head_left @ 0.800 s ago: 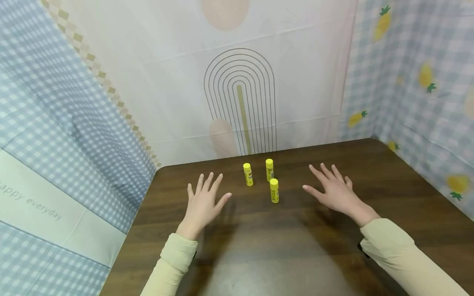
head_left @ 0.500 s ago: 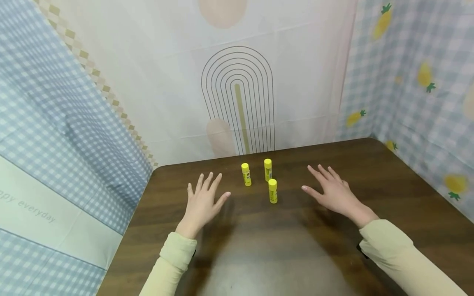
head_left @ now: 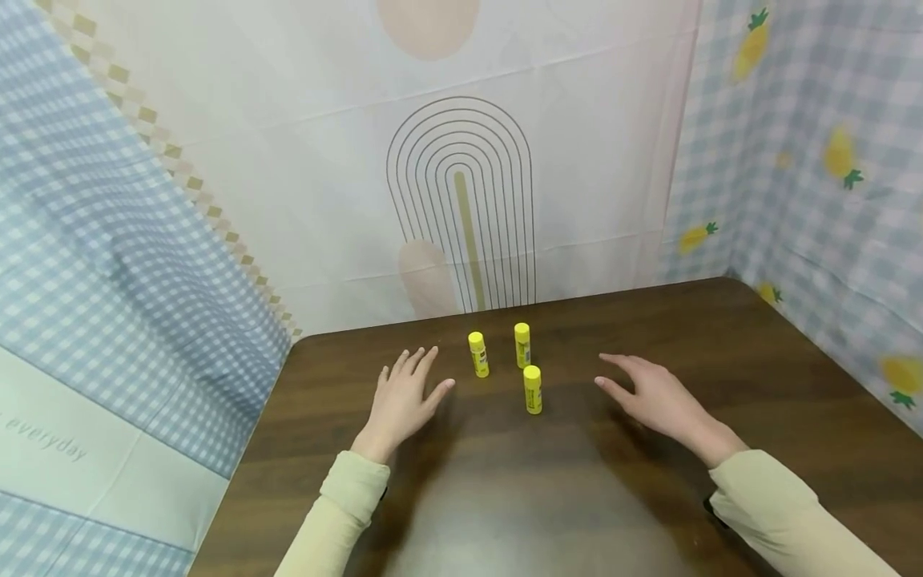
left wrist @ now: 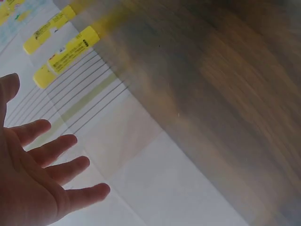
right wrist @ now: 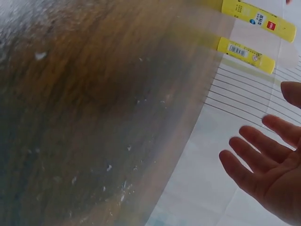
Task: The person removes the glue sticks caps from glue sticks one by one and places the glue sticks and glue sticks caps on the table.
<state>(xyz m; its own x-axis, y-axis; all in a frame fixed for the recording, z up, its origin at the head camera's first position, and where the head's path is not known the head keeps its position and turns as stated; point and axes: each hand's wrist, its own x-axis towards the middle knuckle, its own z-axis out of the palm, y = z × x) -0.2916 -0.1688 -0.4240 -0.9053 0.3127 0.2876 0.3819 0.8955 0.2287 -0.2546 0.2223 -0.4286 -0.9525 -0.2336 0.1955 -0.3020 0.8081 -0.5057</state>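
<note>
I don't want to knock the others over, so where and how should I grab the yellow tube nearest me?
Probably pinch the nearest yellow tube around mid-height, coming from the right with your right hand: it stands upright, slim and round, and the other two yellow tubes stand farther back, off that path.

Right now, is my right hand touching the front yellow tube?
Apart. The head view shows bare brown tabletop between the right hand and the front yellow tube.
</note>
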